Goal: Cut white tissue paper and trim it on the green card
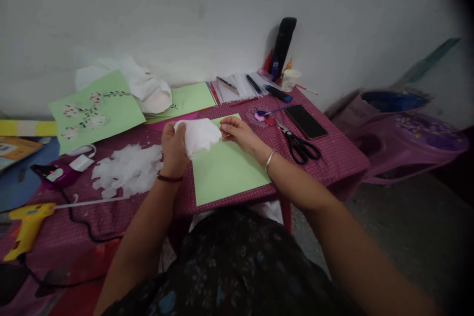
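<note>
A wad of white cotton [198, 137] is held up between both hands just above a plain green sheet [227, 173], which is laid flat on a table [333, 158] covered in pink checked cloth. The left hand [173, 150] is clenched around the wad's left side, fingers curled into it, while the right hand [237, 133] is pinched on its right edge with thumb and fingertips. The upper left corner of the green sheet is hidden by the wad and the hands. To the left of the left hand a loose pile of cotton [126, 170] is spread on the cloth, near the wrist but not touched. Further left a purple device [55, 174] with a black cord is seen, and a yellow glue gun [25, 227] is laid near the front left edge, a long white stick projecting from it toward the pile. Behind the pile a green card [96, 111] painted with flowers is laid, with crumpled white material [146, 86] beside it against the wall. To the right of the right hand black-handled scissors [300, 147] are laid, blades pointed toward a small clear palette [263, 116] dabbed with pink and red, and a dark phone [305, 121] is placed just beyond them. At the back a paper cup [291, 79] and a tall black object [284, 42] are stood by the wall. A purple plastic stool [407, 143] is set on the floor right of the table.
</note>
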